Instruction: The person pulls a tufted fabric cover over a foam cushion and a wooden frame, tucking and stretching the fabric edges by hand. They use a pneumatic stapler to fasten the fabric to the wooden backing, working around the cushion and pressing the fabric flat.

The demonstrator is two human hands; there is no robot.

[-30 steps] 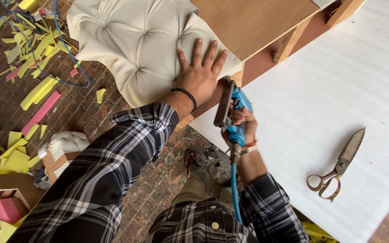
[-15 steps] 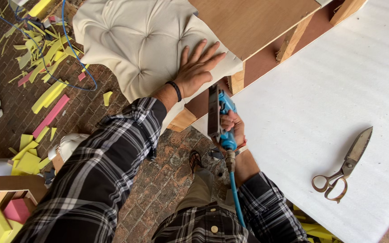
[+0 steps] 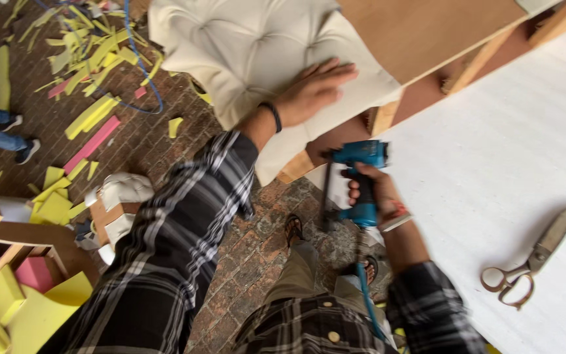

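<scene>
The blue staple gun [image 3: 359, 183] sits upright in the right hand [image 3: 378, 196], just near of the wooden frame edge [image 3: 388, 115] and below the cream tufted cushion cover [image 3: 257, 59]. The right hand's fingers are wrapped tight around the gun's grip, with the tool's head rising above the knuckles and its dark magazine hanging to the left of the fist. A blue hose [image 3: 367, 295] drops from the handle's base toward the person's body.

The left hand [image 3: 312, 92] lies flat on the cushion cover, fingers stretched out and slightly spread, pressing the fabric where it folds over the frame. The gun's nose is close to this fold but apart from it; a short gap of open air shows between tool and wood.

To the right, a white table surface [image 3: 492, 170] spreads wide and mostly bare, with a pair of large metal scissors [image 3: 532, 259] lying well apart from the right hand. The plywood panel [image 3: 427, 33] of the frame runs along the far side.

To the left and near, the brick floor [image 3: 244, 262] carries yellow and pink foam scraps [image 3: 93, 111], a blue cord [image 3: 142, 72], and wooden pieces. Another person's shoes [image 3: 21, 141] stand at the far left edge.
</scene>
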